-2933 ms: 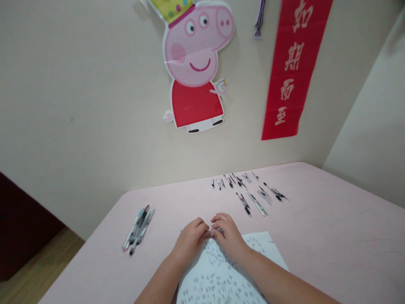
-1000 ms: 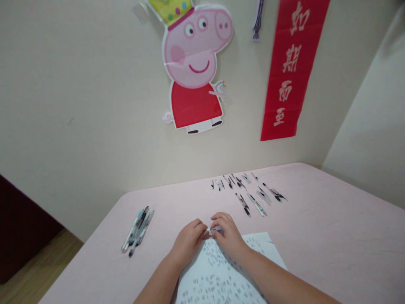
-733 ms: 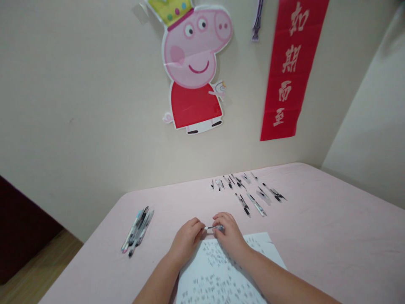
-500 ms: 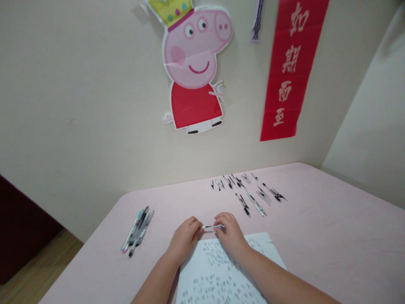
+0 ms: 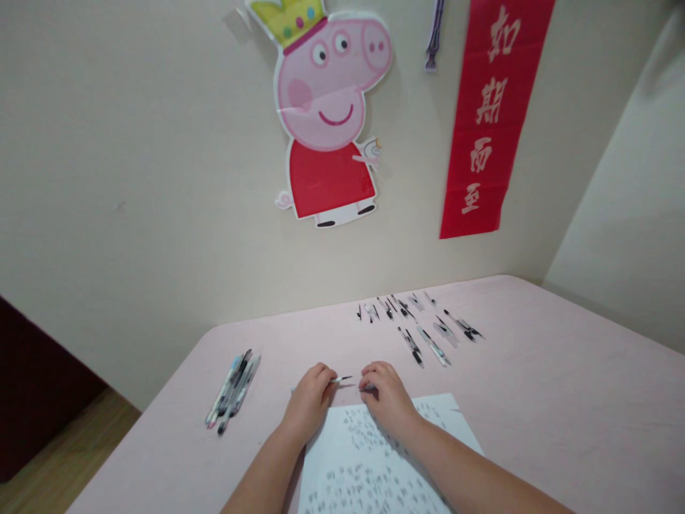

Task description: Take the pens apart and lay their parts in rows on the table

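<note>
My left hand (image 5: 309,395) is closed on a thin pen refill (image 5: 339,379) whose dark tip points right. My right hand (image 5: 386,393) is closed on a short pen part (image 5: 368,387); only its end shows. A small gap separates the two pieces. Both hands rest at the top edge of a white sheet (image 5: 374,464) covered in handwriting, lying on the pink table (image 5: 561,414).
A bundle of pens (image 5: 233,390) lies at the left of the table. Several loose pen parts (image 5: 422,325) are laid out in rows near the wall. A cartoon pig cutout (image 5: 329,107) and a red banner (image 5: 489,114) hang on the wall.
My hands, pressed together a moment ago, have drawn apart. The refill has slid out to the left with my left hand, clear of the piece in my right.
</note>
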Demonstrator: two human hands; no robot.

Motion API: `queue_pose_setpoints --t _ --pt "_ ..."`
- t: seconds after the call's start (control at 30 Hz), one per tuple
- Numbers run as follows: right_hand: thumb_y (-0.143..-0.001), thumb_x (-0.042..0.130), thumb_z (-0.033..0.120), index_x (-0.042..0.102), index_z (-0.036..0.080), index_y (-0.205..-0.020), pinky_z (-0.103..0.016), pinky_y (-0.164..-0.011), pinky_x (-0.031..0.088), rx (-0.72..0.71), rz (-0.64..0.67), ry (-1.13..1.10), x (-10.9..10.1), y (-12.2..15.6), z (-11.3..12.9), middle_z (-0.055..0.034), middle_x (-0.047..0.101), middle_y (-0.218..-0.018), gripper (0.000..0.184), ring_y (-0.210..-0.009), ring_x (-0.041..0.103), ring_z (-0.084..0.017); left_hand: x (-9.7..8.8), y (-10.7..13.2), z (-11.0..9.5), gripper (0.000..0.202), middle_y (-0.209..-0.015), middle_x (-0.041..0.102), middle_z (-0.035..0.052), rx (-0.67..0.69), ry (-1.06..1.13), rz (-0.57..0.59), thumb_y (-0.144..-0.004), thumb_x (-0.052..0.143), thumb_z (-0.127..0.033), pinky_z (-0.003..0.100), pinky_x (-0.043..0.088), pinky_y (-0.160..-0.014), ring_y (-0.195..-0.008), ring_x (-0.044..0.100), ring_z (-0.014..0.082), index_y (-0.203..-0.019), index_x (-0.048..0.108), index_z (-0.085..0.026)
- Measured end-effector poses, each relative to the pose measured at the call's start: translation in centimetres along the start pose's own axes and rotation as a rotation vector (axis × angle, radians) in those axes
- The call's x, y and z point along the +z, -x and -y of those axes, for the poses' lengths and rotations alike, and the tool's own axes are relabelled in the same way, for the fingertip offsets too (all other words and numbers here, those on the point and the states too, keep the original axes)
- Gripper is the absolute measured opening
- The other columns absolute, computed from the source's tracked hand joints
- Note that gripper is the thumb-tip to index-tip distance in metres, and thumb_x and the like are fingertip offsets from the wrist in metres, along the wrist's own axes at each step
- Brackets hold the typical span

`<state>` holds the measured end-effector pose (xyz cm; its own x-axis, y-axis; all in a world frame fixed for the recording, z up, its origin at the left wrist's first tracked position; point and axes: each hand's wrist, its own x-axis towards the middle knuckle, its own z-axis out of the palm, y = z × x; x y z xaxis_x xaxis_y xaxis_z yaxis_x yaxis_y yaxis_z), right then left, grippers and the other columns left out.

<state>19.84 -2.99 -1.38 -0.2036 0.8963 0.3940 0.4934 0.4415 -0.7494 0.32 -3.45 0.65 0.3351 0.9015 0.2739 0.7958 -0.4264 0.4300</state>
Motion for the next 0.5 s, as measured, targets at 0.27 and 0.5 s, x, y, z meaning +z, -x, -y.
queue_pose_setpoints --t 0.27,0.5 --pt "-0.066 0.057 0.004 0.061 0.02 -0.09 -0.04 -0.091 0.042 -0.04 -0.063 -0.071 0.0 -0.1 0.3 -0.0075 0.061 -0.099 0.029 -0.102 0.051 -0.024 -0.3 0.0 -1.1 0.018 -0.094 0.057 0.0062 0.038 0.032 0.022 -0.084 0.045 -0.012 0.029 0.043 -0.078 -0.09 0.054 0.018 -0.093 0.059 -0.019" --pt "-0.074 0.055 0.007 0.067 0.022 -0.068 -0.042 -0.099 0.036 -0.051 -0.017 -0.015 -0.5 -0.3 0.6 -0.0061 0.063 -0.101 0.02 -0.11 0.047 -0.024 -0.3 0.0 -2.0 0.02 -0.094 0.057 0.0043 0.08 0.016 0.076 -0.082 0.046 -0.01 0.027 0.042 -0.075 -0.087 0.054 0.0165 -0.091 0.059 -0.021"
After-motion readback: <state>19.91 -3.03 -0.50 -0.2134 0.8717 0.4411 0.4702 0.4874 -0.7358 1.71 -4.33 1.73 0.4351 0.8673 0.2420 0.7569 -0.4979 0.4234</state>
